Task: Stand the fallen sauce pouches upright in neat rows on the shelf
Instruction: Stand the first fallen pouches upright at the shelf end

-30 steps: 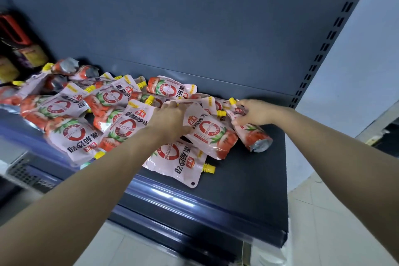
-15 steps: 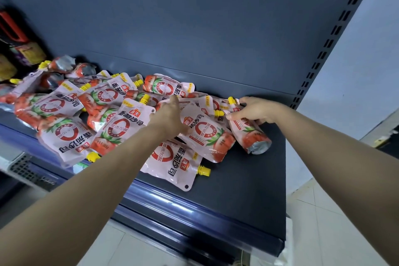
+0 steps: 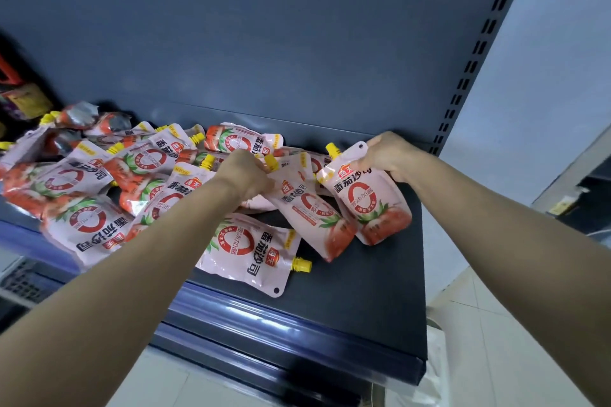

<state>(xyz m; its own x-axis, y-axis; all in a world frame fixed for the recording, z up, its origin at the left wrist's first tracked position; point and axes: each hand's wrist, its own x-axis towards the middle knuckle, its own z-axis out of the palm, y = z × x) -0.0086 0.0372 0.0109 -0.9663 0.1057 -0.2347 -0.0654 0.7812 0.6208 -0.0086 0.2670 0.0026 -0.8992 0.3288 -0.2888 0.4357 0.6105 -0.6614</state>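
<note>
- Head view, layout: we see the dark shelf [image 3: 380, 281] at the right end of a store rack, with the sauce pouches [image 3: 139, 182] lying flat and overlapping in a loose heap over its left and middle parts. None stands in a row yet. The right end of the shelf is bare.
- Head view, right hand: our right hand [image 3: 388, 155] is closed on the top seal of the right pouch [image 3: 367, 198], near its yellow spout, and holds it close to upright, base toward the shelf. We cannot tell whether the base touches the shelf.
- Head view, left hand: our left hand [image 3: 246, 173] is pinched on the top edge of the middle pouch [image 3: 310, 211], just below its yellow cap. That pouch leans, touching the right pouch at its lower side.
- Head view, front pouch: the front pouch [image 3: 246, 249] lies flat near the shelf lip, spout pointing right, untouched.
- Handling judgement: we judge the pouches soft and flexible, with glossy film that may slip. The fill sits low, so the body sags when lifted from the middle.
- Grip judgement: we take hold at the flat top seal or the rigid spout, the stiffest parts. We avoid squeezing the belly.
- Placement judgement: we spread the bottom gusset flat before release; otherwise the pouch is likely to topple. We start the row at the bare right end, against the back panel [image 3: 297, 43].
</note>
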